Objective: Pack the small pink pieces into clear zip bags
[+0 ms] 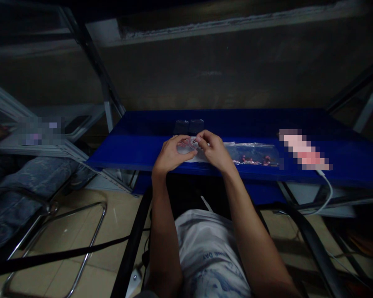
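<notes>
At the front of the blue table, my left hand point(173, 154) curls its fingers and thumb around a small whitish and pink item point(184, 144) whose kind I cannot make out. My right hand point(214, 150) is closed beside it, thumb and forefinger pinching a tiny dark loop-like piece. A whitish, shiny patch lies beneath both hands. Just right of my right hand lie clear plastic bags point(255, 151) with small pink pieces point(266, 159) inside. Two small clear bags point(190, 126) lie behind my hands.
The blue table point(136, 142) carries a blurred-out pinkish object point(303, 147) at the right, with a white cable point(331, 192) hanging off the edge. Metal frame posts stand at both sides. A person's leg in jeans point(27, 178) and a chrome chair frame point(95, 236) are at left.
</notes>
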`<act>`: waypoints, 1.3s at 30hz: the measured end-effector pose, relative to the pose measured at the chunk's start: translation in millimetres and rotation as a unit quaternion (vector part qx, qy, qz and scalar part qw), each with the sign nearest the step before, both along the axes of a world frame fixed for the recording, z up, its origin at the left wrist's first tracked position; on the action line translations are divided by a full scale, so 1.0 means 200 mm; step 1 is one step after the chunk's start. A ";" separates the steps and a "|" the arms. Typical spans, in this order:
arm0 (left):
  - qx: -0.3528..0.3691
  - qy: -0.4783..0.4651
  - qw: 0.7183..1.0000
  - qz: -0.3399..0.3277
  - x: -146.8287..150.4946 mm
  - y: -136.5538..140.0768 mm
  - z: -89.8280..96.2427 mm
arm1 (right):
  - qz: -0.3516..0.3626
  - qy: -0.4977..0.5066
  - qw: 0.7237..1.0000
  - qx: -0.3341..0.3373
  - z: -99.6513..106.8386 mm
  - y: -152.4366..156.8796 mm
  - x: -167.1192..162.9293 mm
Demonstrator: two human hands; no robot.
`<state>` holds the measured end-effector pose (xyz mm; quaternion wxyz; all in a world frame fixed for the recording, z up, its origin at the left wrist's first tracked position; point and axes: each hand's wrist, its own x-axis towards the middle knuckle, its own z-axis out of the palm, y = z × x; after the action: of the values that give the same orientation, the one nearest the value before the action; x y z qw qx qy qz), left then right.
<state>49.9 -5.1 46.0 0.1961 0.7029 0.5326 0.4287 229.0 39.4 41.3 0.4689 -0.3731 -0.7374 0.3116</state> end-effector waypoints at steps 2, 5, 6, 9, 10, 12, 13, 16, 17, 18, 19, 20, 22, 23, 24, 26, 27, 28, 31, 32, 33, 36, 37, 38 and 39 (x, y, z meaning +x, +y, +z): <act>0.003 -0.002 1.000 -0.003 0.00 0.00 0.00 | -0.016 0.003 1.000 0.002 0.01 -0.01 0.00; 0.002 -0.003 1.000 -0.004 0.00 0.00 0.00 | -0.021 0.000 1.000 -0.006 0.03 -0.02 0.00; 0.000 -0.002 1.000 -0.004 0.00 0.00 0.00 | -0.018 -0.006 1.000 -0.008 0.04 -0.03 0.00; -0.001 -0.002 1.000 -0.006 0.00 0.00 0.00 | -0.003 -0.010 1.000 -0.012 0.06 -0.03 0.01; -0.001 -0.003 1.000 -0.008 0.00 0.00 0.01 | 0.003 -0.003 1.000 -0.016 0.06 -0.03 0.01; -0.002 -0.005 1.000 -0.009 0.00 -0.01 0.01 | 0.017 0.013 0.999 -0.034 0.05 -0.03 0.02; -0.002 -0.007 1.000 -0.008 0.00 -0.01 0.01 | 0.021 0.019 0.999 -0.044 0.05 -0.02 0.02; -0.003 -0.013 1.000 -0.009 0.00 0.00 0.00 | 0.034 0.033 0.997 -0.065 0.04 -0.02 0.02; -0.002 -0.013 1.000 -0.009 0.00 0.00 0.00 | 0.041 0.041 0.996 -0.070 0.04 -0.02 0.02; -0.001 -0.012 1.000 -0.009 0.00 0.00 0.00 | 0.048 0.050 0.995 -0.075 0.04 -0.02 0.02; 0.000 -0.010 1.000 -0.007 0.00 0.00 -0.01 | 0.056 0.061 0.993 -0.080 0.04 -0.02 0.01; 0.001 -0.008 1.000 -0.005 0.00 0.00 -0.01 | 0.058 0.074 0.992 -0.083 0.04 -0.02 0.01; 0.002 -0.008 1.000 -0.004 -0.01 0.00 -0.01 | 0.046 0.102 0.990 -0.084 0.04 0.00 0.02; 0.002 -0.011 1.000 -0.003 -0.01 0.00 -0.01 | 0.030 0.110 0.990 -0.082 0.03 0.02 0.02; 0.000 -0.014 1.000 -0.001 -0.02 0.00 -0.01 | 0.012 0.107 0.991 -0.079 0.02 0.04 0.02; -0.005 -0.020 1.000 0.011 -0.03 0.00 -0.02 | -0.026 0.052 0.996 -0.070 -0.02 0.09 0.02; -0.008 -0.021 1.000 0.019 -0.04 0.00 -0.03 | -0.040 0.004 0.997 -0.064 -0.04 0.11 0.01; -0.010 -0.021 0.999 0.027 -0.05 0.01 -0.03 | -0.051 -0.048 0.996 -0.056 -0.06 0.13 0.00; -0.014 -0.021 0.999 0.047 -0.08 0.01 -0.05 | -0.072 -0.171 0.982 -0.031 -0.12 0.17 -0.05; -0.015 -0.023 0.998 0.051 -0.08 0.01 -0.05 | -0.081 -0.196 0.977 -0.023 -0.14 0.17 -0.06; -0.016 -0.025 0.998 0.054 -0.09 0.01 -0.06 | -0.091 -0.217 0.972 -0.016 -0.15 0.17 -0.08; -0.019 -0.033 0.998 0.058 -0.10 0.01 -0.06 | -0.119 -0.254 0.960 -0.004 -0.17 0.17 -0.11; -0.019 -0.034 0.998 0.058 -0.10 0.01 -0.06 | -0.123 -0.261 0.958 -0.003 -0.17 0.17 -0.12; -0.019 -0.035 0.998 0.058 -0.10 0.01 -0.06 | -0.124 -0.266 0.956 -0.002 -0.17 0.17 -0.12; -0.020 -0.036 0.997 0.058 -0.10 0.01 -0.06 | -0.124 -0.271 0.955 -0.001 -0.17 0.17 -0.12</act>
<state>29.8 -3.2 33.8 0.2035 0.6509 0.5735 0.4539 205.0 72.7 6.7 0.2861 -0.5323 -0.7845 0.1393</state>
